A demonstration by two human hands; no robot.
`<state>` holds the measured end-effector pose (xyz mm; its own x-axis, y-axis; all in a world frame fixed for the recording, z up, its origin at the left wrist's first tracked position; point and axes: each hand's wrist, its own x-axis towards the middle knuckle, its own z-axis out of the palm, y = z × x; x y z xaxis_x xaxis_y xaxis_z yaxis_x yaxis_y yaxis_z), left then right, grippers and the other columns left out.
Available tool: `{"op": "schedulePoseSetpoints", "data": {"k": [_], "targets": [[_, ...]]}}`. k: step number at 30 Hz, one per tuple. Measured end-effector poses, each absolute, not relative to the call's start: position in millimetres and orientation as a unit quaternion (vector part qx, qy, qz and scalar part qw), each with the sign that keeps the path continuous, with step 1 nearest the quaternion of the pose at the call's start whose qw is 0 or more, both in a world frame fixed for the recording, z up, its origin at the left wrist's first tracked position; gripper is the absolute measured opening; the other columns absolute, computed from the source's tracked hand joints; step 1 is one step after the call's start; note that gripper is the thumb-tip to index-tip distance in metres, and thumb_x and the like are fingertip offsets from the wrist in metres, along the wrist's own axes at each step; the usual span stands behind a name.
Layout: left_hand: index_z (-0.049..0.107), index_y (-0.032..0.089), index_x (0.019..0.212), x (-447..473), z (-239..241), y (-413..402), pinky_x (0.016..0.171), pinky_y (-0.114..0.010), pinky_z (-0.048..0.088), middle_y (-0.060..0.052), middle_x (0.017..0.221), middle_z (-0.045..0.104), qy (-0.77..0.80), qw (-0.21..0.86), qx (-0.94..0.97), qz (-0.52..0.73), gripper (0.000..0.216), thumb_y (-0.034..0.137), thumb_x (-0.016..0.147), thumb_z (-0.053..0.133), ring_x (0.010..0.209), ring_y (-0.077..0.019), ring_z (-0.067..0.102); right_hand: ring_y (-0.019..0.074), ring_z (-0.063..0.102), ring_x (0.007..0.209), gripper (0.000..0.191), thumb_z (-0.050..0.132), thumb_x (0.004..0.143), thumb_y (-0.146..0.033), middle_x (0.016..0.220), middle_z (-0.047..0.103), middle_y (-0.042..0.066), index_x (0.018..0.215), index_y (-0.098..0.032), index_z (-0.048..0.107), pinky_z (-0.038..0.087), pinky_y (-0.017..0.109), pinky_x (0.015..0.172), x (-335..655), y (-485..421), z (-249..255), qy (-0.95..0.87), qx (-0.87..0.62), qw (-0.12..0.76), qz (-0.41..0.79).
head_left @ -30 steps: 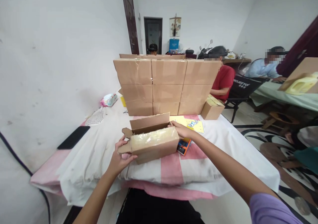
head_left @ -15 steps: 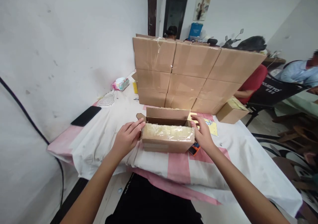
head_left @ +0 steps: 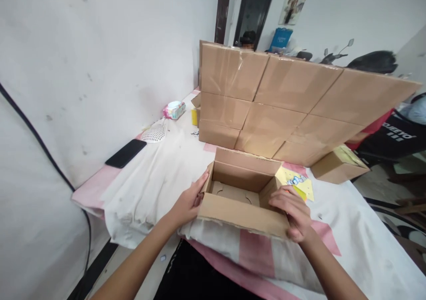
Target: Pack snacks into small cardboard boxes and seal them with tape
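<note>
An open cardboard box (head_left: pixel 242 213) sits upright on the white and pink cloth near the table's front edge, its inside empty and its back flap raised. My left hand (head_left: pixel 188 202) presses flat against the box's left end, fingers stretched along the side flap. My right hand (head_left: pixel 294 213) curls round the front right corner of the box, fingers closed on the wall. A yellow printed card (head_left: pixel 296 184) lies just behind the box on the right.
A wall of stacked, taped cardboard boxes (head_left: pixel 286 109) stands across the back of the table. One small box (head_left: pixel 339 164) lies at its right end. A black phone (head_left: pixel 125 153), a white round mesh object (head_left: pixel 153 134) and a wipes packet (head_left: pixel 174 109) lie at left. A person sits behind the boxes.
The box turned from lying on its side to standing mouth-up, and I have come closer. My right hand moved from the back right down to the front right corner.
</note>
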<state>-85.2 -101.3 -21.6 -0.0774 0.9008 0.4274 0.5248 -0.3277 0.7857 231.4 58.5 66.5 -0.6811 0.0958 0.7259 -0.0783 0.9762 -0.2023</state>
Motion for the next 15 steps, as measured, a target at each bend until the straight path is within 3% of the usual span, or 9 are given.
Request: {"op": "schedulePoseSetpoints", "data": {"k": [5, 10, 15], "targets": [[0.015, 0.029, 0.164, -90.5, -31.2, -79.8, 0.126, -0.048, 0.030, -0.006, 0.170, 0.021, 0.562, 0.211, 0.613, 0.514, 0.082, 0.034, 0.094, 0.058, 0.154, -0.0306, 0.028, 0.0287, 0.070, 0.087, 0.034, 0.051, 0.094, -0.046, 0.086, 0.072, 0.007, 0.114, -0.021, 0.063, 0.043, 0.047, 0.081, 217.8, 72.7, 65.0, -0.959, 0.022, 0.281, -0.015], [0.014, 0.031, 0.164, -94.8, -34.4, -70.8, 0.127, -0.046, 0.027, -0.005, 0.170, 0.020, 0.562, 0.220, 0.608, 0.516, 0.080, 0.031, 0.096, 0.056, 0.155, -0.0287, 0.026, 0.0307, 0.064, 0.117, 0.039, 0.064, 0.092, -0.035, 0.116, 0.074, 0.010, 0.129, -0.023, 0.061, 0.042, 0.047, 0.095, 219.2, 79.5, 78.5, -0.987, -0.031, 0.152, -0.049], [0.011, 0.034, 0.164, -97.4, -26.0, -71.5, 0.126, -0.045, 0.030, -0.003, 0.171, 0.016, 0.596, 0.186, 0.634, 0.457, 0.078, 0.026, 0.098, 0.051, 0.156, -0.0265, 0.024, 0.0350, 0.057, 0.130, 0.044, 0.053, 0.097, -0.021, 0.136, 0.066, 0.014, 0.141, -0.022, 0.057, 0.032, 0.057, 0.112, 221.2, 47.8, 78.2, -0.939, -0.217, 0.229, -0.135]]}}
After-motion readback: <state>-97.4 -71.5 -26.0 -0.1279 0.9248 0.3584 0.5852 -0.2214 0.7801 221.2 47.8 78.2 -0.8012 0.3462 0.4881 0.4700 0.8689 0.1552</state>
